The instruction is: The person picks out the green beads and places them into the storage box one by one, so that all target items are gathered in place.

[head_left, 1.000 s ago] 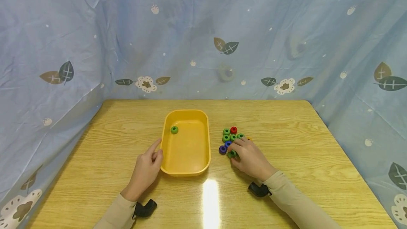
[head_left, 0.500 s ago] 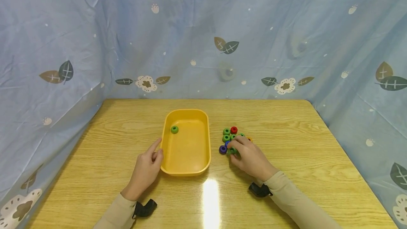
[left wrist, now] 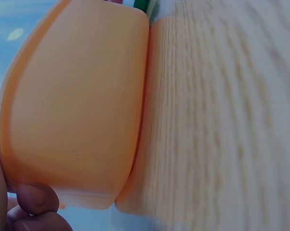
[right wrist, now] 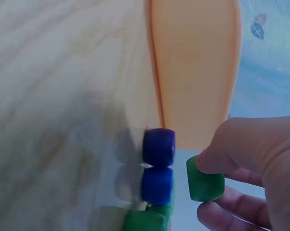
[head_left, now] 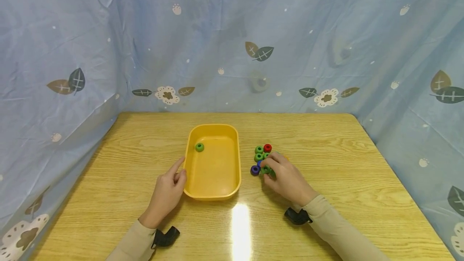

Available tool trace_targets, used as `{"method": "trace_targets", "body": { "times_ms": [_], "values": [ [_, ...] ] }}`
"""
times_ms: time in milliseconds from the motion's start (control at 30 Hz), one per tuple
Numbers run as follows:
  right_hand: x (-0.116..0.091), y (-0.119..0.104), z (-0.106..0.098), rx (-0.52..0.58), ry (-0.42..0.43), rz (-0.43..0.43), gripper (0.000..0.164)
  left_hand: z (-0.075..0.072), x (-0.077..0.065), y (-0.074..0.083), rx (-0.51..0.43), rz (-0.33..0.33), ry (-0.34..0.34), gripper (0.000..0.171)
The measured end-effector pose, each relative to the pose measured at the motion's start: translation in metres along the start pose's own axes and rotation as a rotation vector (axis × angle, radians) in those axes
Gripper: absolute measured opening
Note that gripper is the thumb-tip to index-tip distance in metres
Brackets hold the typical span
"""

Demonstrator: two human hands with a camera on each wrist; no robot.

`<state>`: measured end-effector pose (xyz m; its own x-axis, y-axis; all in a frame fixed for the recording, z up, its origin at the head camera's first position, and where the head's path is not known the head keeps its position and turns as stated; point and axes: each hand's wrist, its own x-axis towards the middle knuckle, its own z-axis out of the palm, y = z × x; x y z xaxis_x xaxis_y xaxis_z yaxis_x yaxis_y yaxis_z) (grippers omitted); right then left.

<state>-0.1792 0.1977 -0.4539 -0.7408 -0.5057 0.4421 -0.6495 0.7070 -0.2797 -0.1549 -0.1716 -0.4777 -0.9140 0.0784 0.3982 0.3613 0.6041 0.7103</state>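
In the head view my right hand (head_left: 288,180) pinches a green bead (right wrist: 206,183) between thumb and fingers. The right wrist view shows that bead raised off the table, beside a purple bead (right wrist: 158,148) and a blue bead (right wrist: 157,186) standing on it. My left hand (head_left: 166,192) touches the left side of a yellow tray (head_left: 214,172), index finger stretched along the rim. One green bead (head_left: 199,149) lies in the tray, toward its far left. In the left wrist view, bent fingers (left wrist: 38,198) show at the tray's rim.
A close cluster of beads lies right of the tray, with several green beads (head_left: 259,158), a red bead (head_left: 267,150) at the back and an orange one mostly behind the right hand. A wooden table (head_left: 326,140) bears everything, with a blue patterned curtain (head_left: 217,31) around it.
The right hand has drawn the green bead slightly up and away from the cluster between its fingers. The left hand and the tray stay in place.
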Motion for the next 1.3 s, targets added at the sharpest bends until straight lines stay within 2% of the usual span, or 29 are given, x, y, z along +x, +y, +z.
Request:
{"method": "trace_targets", "body": {
  "times_ms": [333,600,800,1100,1300],
  "values": [
    [0.009,-0.003,-0.005,0.030,0.050,-0.016,0.028,0.000,0.001,0.000,-0.006,0.010,0.006,0.043],
    [0.026,-0.011,-0.010,0.168,0.019,0.025,0.025,-0.001,0.001,0.001,-0.001,0.021,0.017,0.042],
    [0.040,-0.014,-0.011,0.151,0.044,-0.016,0.023,-0.001,0.001,0.001,-0.002,0.005,0.010,0.043],
    [0.056,-0.023,-0.015,0.185,0.020,0.040,0.020,-0.002,0.001,0.003,0.001,-0.014,0.001,0.043],
    [0.072,-0.030,-0.019,0.198,0.012,0.021,0.017,-0.002,0.000,0.004,0.002,-0.025,-0.005,0.043]
  ]
}}
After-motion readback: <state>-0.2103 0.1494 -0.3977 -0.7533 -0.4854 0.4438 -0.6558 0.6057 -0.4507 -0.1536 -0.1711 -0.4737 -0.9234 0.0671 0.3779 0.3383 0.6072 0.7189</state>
